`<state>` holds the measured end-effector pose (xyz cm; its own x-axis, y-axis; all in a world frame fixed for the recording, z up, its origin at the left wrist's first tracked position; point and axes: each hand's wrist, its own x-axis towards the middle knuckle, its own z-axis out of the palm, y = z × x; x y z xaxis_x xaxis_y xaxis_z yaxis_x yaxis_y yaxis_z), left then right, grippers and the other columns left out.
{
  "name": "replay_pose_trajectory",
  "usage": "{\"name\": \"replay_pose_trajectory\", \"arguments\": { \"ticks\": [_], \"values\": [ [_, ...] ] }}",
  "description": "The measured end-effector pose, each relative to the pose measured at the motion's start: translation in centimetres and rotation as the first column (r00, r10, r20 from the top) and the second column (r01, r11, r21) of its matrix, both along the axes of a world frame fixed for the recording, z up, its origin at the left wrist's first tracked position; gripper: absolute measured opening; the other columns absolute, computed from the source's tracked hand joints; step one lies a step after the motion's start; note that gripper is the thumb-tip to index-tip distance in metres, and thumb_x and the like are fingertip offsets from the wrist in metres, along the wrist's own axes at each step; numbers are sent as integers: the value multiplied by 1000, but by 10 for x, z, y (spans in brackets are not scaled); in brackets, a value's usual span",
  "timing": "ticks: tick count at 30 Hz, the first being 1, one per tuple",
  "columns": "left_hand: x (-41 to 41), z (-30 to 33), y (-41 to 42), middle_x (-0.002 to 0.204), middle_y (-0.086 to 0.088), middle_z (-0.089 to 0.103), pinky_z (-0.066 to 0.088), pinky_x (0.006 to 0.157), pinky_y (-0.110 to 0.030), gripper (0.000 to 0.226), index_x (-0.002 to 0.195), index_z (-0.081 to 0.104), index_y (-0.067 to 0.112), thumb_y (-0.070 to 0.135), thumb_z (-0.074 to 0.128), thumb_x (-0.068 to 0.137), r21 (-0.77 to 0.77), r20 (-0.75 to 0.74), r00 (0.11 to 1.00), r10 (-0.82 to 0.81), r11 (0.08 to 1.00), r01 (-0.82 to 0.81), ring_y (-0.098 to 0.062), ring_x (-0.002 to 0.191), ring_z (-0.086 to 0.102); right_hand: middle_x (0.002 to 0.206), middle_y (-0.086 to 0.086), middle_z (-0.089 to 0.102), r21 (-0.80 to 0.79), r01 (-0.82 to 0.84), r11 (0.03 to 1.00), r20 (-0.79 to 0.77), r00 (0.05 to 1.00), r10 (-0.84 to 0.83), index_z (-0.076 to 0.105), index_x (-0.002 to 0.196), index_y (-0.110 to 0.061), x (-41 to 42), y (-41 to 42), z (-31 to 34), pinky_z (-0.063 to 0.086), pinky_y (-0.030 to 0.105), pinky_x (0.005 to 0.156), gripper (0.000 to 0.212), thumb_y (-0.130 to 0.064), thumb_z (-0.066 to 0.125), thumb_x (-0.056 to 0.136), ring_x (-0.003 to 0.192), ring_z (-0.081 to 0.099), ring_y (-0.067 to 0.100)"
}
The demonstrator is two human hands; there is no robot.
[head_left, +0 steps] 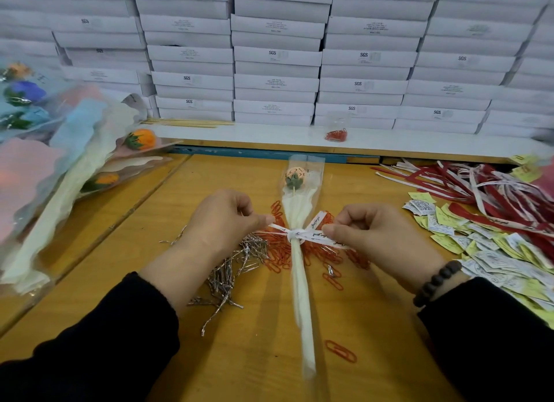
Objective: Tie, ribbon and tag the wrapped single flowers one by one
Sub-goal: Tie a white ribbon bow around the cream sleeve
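Note:
A single wrapped flower (300, 281) lies lengthwise on the wooden table (374, 326), its peach bloom (297, 174) pointing away from me inside clear film and white paper. A white printed ribbon (311, 233) is knotted around its narrow waist. My left hand (223, 218) pinches the ribbon's left end. My right hand (371, 230) pinches the right end. Both ends are pulled outward from the knot.
Red paper clips (277, 250) and silver twist ties (227, 277) lie under and left of the flower. Red and white ribbons (491, 191) and paper tags (497, 251) cover the right side. Wrapped flowers (90, 161) pile at left. White boxes (275, 56) stack behind, with a bag of clips (336, 134).

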<state>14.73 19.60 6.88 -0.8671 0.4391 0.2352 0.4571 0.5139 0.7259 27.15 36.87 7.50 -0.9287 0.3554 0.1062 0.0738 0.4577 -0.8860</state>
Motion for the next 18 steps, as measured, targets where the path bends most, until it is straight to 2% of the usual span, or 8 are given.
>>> {"name": "replay_pose_trajectory", "arguments": {
  "ticks": [4,6,9,12,14,15,18],
  "values": [
    [0,1,0,52,0,35,25,48,-25,42,60,44,11,35,75,72,141,65,998,-27,990,18,-13,48,29,55,-1,59,-44,-70,997,125,989,75,68,70,-7,5,6,5,39,15,46,16,-22,75,72,49,47,8],
    [0,1,0,55,-2,39,28,46,-21,40,61,42,12,32,74,74,234,127,990,-67,972,36,-12,49,32,61,3,64,-180,-94,979,85,990,111,69,69,-7,6,9,2,45,15,52,14,-20,74,67,56,54,12],
    [1,-1,0,55,-4,51,39,58,-24,33,62,43,11,25,72,70,495,318,924,-212,868,29,-17,57,47,58,7,66,-431,-86,898,-27,996,83,72,66,-12,5,14,-3,52,17,57,8,-17,69,60,62,64,13],
    [3,-3,3,48,0,47,51,56,-25,27,64,44,12,23,68,70,674,428,826,-367,738,-21,-19,56,57,48,6,58,-611,-96,786,-115,993,31,70,68,-9,4,16,-6,52,19,55,7,-10,65,64,62,67,17],
    [4,-3,6,46,1,42,55,54,-26,22,68,48,11,22,67,69,703,458,796,-397,709,-51,-16,47,54,42,5,51,-653,-97,751,-145,989,2,69,71,-7,4,15,-7,51,20,49,8,-9,64,65,50,63,16],
    [5,-3,6,44,2,41,52,50,-24,21,72,51,10,22,68,68,690,466,796,-386,722,-54,-13,42,50,40,4,48,-638,-87,765,-145,989,-8,69,71,-6,4,14,-7,50,22,47,9,-10,64,65,43,57,15],
    [5,-4,4,44,7,37,32,35,-16,23,79,57,9,24,69,66,622,442,835,-326,783,-24,-6,36,31,39,0,40,-545,-49,837,-124,992,-23,65,76,-3,4,13,-6,42,22,39,12,-12,65,67,32,39,10]
  ]
}}
